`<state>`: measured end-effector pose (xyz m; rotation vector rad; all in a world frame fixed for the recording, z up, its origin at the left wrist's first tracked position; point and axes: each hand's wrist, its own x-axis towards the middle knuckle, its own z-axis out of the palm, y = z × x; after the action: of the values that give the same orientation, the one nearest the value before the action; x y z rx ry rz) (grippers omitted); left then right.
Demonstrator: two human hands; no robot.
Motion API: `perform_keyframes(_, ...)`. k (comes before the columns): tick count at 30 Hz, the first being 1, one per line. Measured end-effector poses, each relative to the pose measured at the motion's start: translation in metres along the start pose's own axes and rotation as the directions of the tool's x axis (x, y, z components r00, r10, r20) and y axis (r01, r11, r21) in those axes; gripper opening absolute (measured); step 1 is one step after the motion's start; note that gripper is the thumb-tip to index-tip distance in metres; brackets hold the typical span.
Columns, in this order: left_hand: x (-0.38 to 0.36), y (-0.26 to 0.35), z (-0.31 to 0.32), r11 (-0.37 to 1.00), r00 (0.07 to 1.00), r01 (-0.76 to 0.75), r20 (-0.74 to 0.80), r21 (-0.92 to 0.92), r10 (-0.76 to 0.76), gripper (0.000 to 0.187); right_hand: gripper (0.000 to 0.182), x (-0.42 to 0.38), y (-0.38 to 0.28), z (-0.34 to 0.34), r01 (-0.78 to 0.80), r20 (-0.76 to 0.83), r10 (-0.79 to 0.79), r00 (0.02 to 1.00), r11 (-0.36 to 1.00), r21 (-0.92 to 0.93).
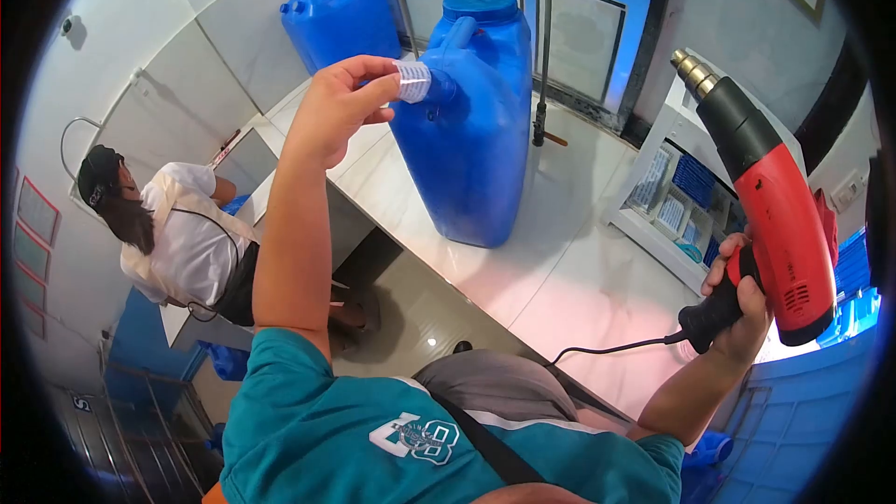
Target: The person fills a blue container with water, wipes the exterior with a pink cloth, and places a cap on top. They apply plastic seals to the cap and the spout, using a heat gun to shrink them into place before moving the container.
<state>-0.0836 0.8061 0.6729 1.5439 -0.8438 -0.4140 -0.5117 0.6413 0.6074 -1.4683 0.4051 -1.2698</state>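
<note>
My left hand [343, 105] pinches a clear printed plastic sleeve [413, 82] between thumb and fingertips. The sleeve sits over the small capped spout [441, 89] on the upper side of a large blue water jug [471, 154], which stands upright on the white tiled counter. A wide round lid [481, 6] and a moulded handle top the jug. On the right, my right hand [737, 313] is wrapped round the black handle of a red and black heat gun [773, 196]. Its metal nozzle [693, 72] points up and to the left, apart from the jug.
Another blue jug [341, 23] stands farther back. A white shelf unit [644, 201] with small packs is at right. The heat gun's black cord [607, 351] droops over the counter [560, 271]. A person [191, 224] in a white shirt works at left, near a sink area.
</note>
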Motion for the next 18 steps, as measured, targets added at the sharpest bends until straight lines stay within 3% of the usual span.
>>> perform_keyframes(1, -0.001, 0.002, 0.002, 1.000, 1.000, -0.001, 0.003, 0.000, 0.001, 0.029, 0.068, -0.003, 0.000, -0.001, -0.001, -0.002, 0.001, 1.000, 1.000, -0.005)
perform_keyframes(3, -0.004, 0.006, 0.005, 0.957, 0.994, -0.103, 0.054, 0.272, 0.092, 0.029, 0.068, -0.007, 0.000, -0.002, -0.003, -0.008, 0.003, 1.000, 1.000, -0.009)
perform_keyframes(4, -0.007, 0.009, 0.011, 0.956, 0.994, -0.102, 0.056, 0.274, 0.090, 0.029, 0.068, -0.009, 0.000, -0.002, -0.008, -0.011, 0.008, 1.000, 1.000, -0.009)
perform_keyframes(6, -0.015, 0.017, 0.026, 0.744, 0.917, -0.355, 0.054, 0.566, 0.396, 0.030, 0.068, -0.012, 0.000, -0.001, -0.016, -0.017, 0.016, 1.000, 1.000, -0.007)
perform_keyframes(7, -0.016, 0.018, 0.028, 0.744, 0.917, -0.357, 0.057, 0.565, 0.396, 0.030, 0.068, -0.014, 0.000, -0.001, -0.009, -0.014, 0.009, 1.000, 1.000, -0.023)
perform_keyframes(9, -0.016, 0.019, 0.032, 0.515, 0.816, -0.531, 0.242, 0.673, 0.525, 0.035, 0.068, -0.016, 0.000, 0.000, -0.004, -0.014, 0.003, 1.000, 0.999, -0.038)
perform_keyframes(13, -0.023, 0.024, 0.036, 0.558, 0.882, -0.441, 0.224, 0.703, 0.414, 0.040, 0.068, -0.018, 0.004, -0.002, 0.012, 0.019, -0.011, 1.000, 0.999, -0.036)
perform_keyframes(15, -0.030, 0.028, 0.044, 0.462, 0.790, -0.575, 0.312, 0.675, 0.527, 0.043, 0.068, -0.021, 0.008, -0.003, 0.000, 0.036, 0.001, 0.999, 1.000, -0.016)
perform_keyframes(16, -0.027, 0.027, 0.043, 0.464, 0.793, -0.574, 0.316, 0.674, 0.521, 0.043, 0.067, -0.022, 0.009, -0.002, 0.004, 0.045, -0.003, 0.999, 1.000, -0.019)
perform_keyframes(18, -0.014, 0.024, 0.037, 0.251, 0.746, -0.610, 0.438, 0.752, 0.502, 0.041, 0.067, -0.024, 0.011, 0.000, -0.002, 0.051, 0.004, 0.999, 1.000, -0.023)
